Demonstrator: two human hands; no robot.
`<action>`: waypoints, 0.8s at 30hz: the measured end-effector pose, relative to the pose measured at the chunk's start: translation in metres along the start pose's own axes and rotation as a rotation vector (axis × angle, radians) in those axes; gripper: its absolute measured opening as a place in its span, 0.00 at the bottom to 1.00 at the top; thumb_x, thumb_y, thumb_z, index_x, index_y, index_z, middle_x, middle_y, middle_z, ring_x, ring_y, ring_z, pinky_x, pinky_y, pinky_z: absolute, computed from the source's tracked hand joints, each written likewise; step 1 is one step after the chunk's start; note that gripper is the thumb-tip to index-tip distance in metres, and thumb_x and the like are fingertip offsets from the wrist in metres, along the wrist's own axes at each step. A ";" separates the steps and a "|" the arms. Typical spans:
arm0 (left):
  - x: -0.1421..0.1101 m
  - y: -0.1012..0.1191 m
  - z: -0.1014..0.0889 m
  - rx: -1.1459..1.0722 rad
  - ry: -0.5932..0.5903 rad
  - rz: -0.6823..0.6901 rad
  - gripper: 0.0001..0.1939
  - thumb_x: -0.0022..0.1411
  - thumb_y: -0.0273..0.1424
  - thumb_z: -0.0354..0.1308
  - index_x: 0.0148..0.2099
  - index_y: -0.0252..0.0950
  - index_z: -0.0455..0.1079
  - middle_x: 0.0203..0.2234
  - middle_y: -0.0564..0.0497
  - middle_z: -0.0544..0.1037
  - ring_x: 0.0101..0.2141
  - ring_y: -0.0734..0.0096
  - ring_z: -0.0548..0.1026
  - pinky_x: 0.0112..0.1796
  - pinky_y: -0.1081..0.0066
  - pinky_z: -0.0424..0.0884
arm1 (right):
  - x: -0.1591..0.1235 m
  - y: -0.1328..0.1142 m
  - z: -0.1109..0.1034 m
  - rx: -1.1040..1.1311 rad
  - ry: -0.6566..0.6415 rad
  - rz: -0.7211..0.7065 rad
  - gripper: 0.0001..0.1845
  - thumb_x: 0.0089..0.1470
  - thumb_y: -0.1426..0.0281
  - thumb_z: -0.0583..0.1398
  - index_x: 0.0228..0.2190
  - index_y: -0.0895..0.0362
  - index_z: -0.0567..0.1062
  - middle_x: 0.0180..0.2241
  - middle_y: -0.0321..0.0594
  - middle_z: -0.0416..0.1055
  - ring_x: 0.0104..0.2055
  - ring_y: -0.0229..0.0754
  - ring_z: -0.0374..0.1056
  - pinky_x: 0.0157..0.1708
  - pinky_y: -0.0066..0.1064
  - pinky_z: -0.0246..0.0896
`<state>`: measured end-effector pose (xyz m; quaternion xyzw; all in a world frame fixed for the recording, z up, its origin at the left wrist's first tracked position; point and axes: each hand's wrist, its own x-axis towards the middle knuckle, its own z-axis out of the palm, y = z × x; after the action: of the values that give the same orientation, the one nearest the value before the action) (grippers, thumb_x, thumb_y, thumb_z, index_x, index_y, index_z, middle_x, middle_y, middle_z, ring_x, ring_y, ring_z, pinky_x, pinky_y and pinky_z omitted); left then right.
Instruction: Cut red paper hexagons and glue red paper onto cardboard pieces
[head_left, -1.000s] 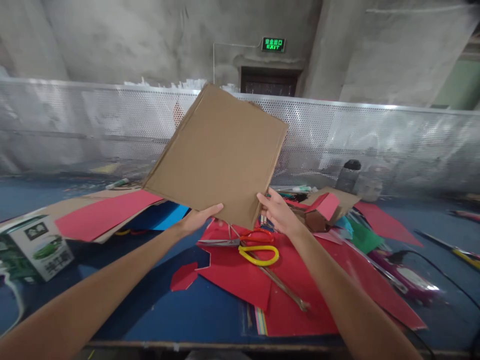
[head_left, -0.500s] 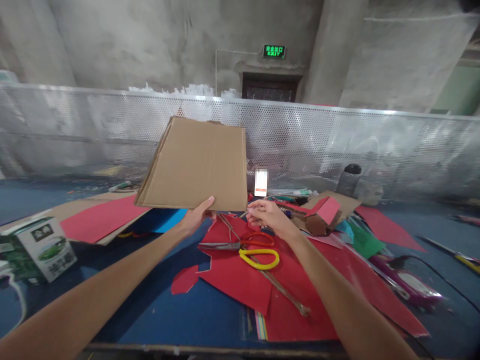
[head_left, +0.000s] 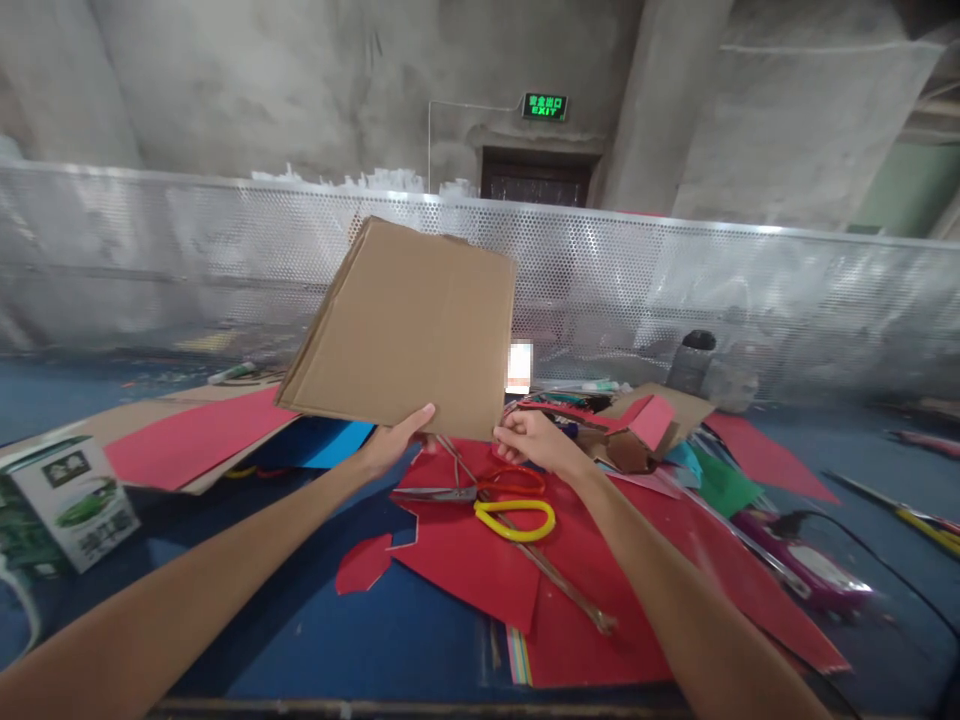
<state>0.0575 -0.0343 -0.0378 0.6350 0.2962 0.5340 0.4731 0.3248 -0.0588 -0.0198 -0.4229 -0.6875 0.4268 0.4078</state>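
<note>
A brown cardboard piece (head_left: 412,320), seemingly of several layers along its left edge, is held up over the table and tilts down to the right. My left hand (head_left: 394,440) grips its lower edge, thumb in front and fingers hidden behind. At the lower right corner, my right hand (head_left: 540,440) has its fingers closed on the cardboard. Below the hands, scissors (head_left: 480,500) with one yellow and one orange handle lie on red paper (head_left: 465,570). A thin brown stick-like piece (head_left: 570,590) runs under the scissors. A small red paper cutout (head_left: 364,564) is to their left.
On the left stand a green and white carton (head_left: 82,500) and pink paper (head_left: 187,440) on cardboard. To the right are a cardboard scrap (head_left: 630,450), green paper (head_left: 724,485), a purple packet (head_left: 802,560) and a dark-capped bottle (head_left: 694,360). A perforated metal screen (head_left: 637,270) lines the back.
The cardboard has shifted right and tilted, with its right side lower. My right hand has come down slightly at its corner. The left hand keeps its hold.
</note>
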 end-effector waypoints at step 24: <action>0.010 0.012 0.000 -0.176 0.258 -0.071 0.11 0.53 0.38 0.69 0.35 0.37 0.77 0.29 0.51 0.80 0.21 0.73 0.71 0.21 0.73 0.67 | -0.043 -0.022 -0.113 -1.186 0.796 0.206 0.26 0.52 0.47 0.66 0.45 0.52 0.80 0.54 0.56 0.67 0.62 0.67 0.58 0.57 0.61 0.51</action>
<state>0.0582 -0.0306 -0.0225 0.5065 0.3290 0.6178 0.5036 0.4374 -0.0777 0.0265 -0.7592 -0.5594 -0.1687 0.2868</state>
